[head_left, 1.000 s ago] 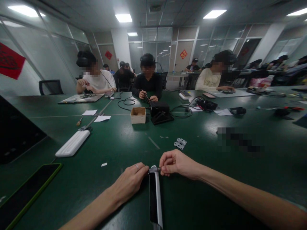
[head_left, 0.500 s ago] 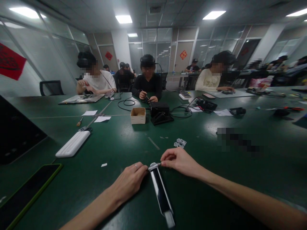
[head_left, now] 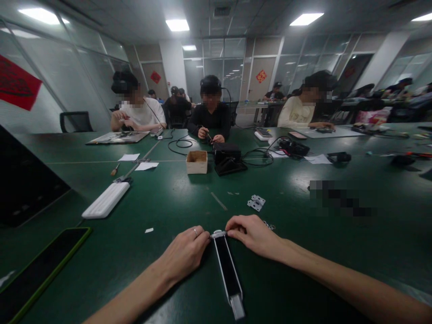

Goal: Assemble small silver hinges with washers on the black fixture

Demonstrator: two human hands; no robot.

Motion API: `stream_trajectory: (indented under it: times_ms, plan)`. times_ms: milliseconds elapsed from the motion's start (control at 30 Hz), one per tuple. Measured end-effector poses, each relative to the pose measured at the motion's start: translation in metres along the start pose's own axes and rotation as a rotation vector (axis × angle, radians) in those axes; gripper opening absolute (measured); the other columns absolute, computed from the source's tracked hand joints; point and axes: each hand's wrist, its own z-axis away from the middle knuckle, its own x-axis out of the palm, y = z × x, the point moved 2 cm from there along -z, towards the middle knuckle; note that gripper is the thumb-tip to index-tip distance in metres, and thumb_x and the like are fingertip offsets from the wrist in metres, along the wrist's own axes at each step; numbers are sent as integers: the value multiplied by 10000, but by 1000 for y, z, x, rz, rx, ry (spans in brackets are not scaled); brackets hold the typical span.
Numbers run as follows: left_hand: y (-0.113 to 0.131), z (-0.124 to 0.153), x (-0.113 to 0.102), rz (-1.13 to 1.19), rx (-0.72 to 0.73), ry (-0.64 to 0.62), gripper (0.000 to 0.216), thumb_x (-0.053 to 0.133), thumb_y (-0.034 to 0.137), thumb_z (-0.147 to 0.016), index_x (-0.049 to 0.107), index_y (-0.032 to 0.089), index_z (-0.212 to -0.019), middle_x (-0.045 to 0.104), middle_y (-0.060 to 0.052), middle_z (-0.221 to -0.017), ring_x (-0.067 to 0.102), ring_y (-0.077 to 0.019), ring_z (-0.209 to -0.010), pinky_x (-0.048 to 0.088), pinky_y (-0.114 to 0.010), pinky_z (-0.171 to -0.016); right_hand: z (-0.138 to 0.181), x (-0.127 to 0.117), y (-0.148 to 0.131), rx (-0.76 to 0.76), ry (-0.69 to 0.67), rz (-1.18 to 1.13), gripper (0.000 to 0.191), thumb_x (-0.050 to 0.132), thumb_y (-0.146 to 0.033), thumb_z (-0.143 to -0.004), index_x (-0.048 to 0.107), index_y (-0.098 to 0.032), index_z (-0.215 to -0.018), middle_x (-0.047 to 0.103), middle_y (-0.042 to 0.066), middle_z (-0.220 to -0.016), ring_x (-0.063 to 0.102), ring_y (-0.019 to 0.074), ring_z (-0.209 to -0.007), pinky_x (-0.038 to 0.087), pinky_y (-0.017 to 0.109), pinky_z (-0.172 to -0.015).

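Observation:
A long, narrow device [head_left: 227, 265] with a silver frame and a dark middle lies on the green table, its pale end piece [head_left: 237, 307] towards me. Across its far end is a small silver metal rod [head_left: 219, 234]. My left hand [head_left: 186, 253] has its thumb and finger closed at the rod's left end; a ring is on one finger. From the other side, my right hand [head_left: 254, 234] pinches the rod's right end. The fingertips hide both tips of the rod. Small metal parts [head_left: 269, 225] lie just behind my right wrist.
Flat metal plates [head_left: 256, 202] lie beyond my right hand. A white power strip [head_left: 107, 200] and a green-edged phone [head_left: 43, 270] are at left. Ahead stand an open cardboard box [head_left: 196, 163] and a black device [head_left: 229, 158] with cables. Several people sit across the table.
The rod has gone from slightly tilted to nearly level across the device's end. My right hand has tipped and lowered a little. The whole view has shifted slightly.

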Motion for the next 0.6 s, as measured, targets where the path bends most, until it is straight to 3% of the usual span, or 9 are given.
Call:
stream_trajectory:
  times_ms: [233,600]
  plan:
    - [-2,0,-1,0,-2,7,287,340,172,-986,598,149,-862,590,-41,-774,571,-156,-653,512,-254,-614,-2,-11,-3,-136,-88,159,165,628,-288,-856,664,-196,-988,660,29,-979,566,184,-913,449,315,-792]
    - [-3,-1,1,3,15,26,296,318,193,-998,595,145,-906,600,-50,-793,583,-165,-665,514,-270,-607,-3,-9,-2,-154,-32,182,127,627,-277,-841,656,-171,-904,650,30,-895,576,162,-827,465,293,-744]
